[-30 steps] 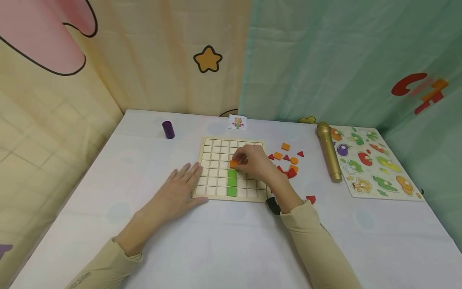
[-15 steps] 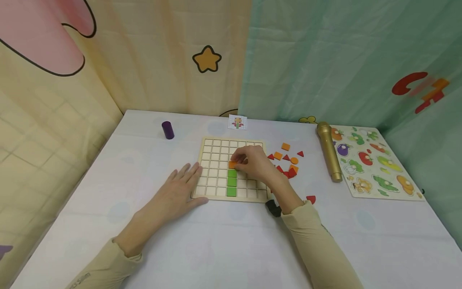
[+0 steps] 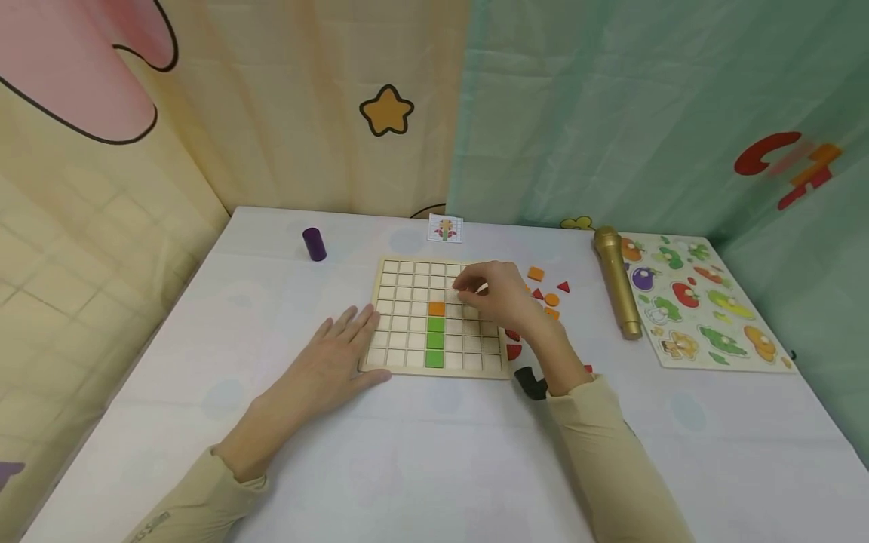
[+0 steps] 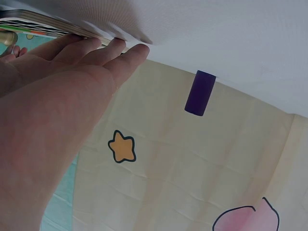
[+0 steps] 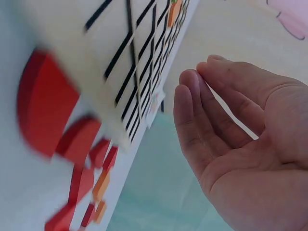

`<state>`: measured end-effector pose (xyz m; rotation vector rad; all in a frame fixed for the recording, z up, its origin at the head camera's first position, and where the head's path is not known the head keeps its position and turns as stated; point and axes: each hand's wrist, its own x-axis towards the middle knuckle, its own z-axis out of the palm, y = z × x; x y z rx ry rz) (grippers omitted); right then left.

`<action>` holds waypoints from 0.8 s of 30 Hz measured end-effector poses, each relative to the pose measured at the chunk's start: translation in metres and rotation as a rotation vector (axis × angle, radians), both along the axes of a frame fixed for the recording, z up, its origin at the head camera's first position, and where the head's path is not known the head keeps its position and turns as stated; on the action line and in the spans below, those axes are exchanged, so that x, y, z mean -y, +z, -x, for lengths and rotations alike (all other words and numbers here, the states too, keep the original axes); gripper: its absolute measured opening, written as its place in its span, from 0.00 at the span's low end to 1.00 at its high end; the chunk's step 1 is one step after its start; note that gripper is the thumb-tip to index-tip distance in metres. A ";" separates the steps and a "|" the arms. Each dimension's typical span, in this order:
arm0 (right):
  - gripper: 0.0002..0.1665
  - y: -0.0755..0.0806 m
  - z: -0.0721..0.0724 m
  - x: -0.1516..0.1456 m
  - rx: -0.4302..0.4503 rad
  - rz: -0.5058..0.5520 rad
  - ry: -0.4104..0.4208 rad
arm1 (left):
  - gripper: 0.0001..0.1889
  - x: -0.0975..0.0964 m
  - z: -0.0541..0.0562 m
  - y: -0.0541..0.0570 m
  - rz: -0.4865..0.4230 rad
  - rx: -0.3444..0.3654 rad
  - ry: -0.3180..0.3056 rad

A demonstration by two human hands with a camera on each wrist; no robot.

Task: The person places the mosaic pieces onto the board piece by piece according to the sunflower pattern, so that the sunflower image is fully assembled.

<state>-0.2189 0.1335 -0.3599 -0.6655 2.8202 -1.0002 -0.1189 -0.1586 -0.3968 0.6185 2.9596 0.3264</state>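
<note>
A light wooden grid board [image 3: 475,372] lies flat on the table, seen in the head view. In one column sit three green square tiles [image 3: 435,341], with an orange square tile [image 3: 437,308] directly beyond them. My left hand [image 3: 331,356] lies flat, its straight fingers touching the board's left edge. Over the board's right half hovers my right hand [image 3: 505,298], fingers loosely bent. The right wrist view shows nothing between the thumb and fingers of that right hand [image 5: 236,130]. The right hand hides some grid cells and part of the loose pieces.
Right of the board lie loose red pieces [image 3: 514,352] and orange pieces [image 3: 535,274], plus a black curved object [image 3: 531,383]. Farther right are a gold microphone [image 3: 619,283] and a vegetable puzzle board [image 3: 706,359]. A picture card [image 3: 445,228] and purple cylinder [image 3: 314,244] stand toward the back.
My right hand has let go of the orange tile, which now sits in the grid, and has moved right and slightly away. The left hand has stayed at the board's edge.
</note>
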 end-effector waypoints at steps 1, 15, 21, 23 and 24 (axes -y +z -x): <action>0.09 0.001 0.000 -0.005 -0.002 -0.002 -0.015 | 0.50 0.000 0.000 0.000 0.001 0.003 0.002; 0.13 -0.006 0.010 -0.063 0.013 -0.001 -0.262 | 0.50 0.002 0.000 -0.002 -0.005 0.001 -0.001; 0.15 -0.015 0.011 -0.070 0.065 -0.042 -0.328 | 0.50 0.001 0.000 -0.002 -0.011 -0.010 -0.011; 0.15 -0.018 0.012 -0.072 0.082 -0.048 -0.340 | 0.50 0.002 0.000 -0.002 -0.013 -0.012 -0.012; 0.15 -0.019 0.012 -0.073 0.086 -0.050 -0.340 | 0.50 0.002 0.000 -0.003 -0.013 -0.013 -0.012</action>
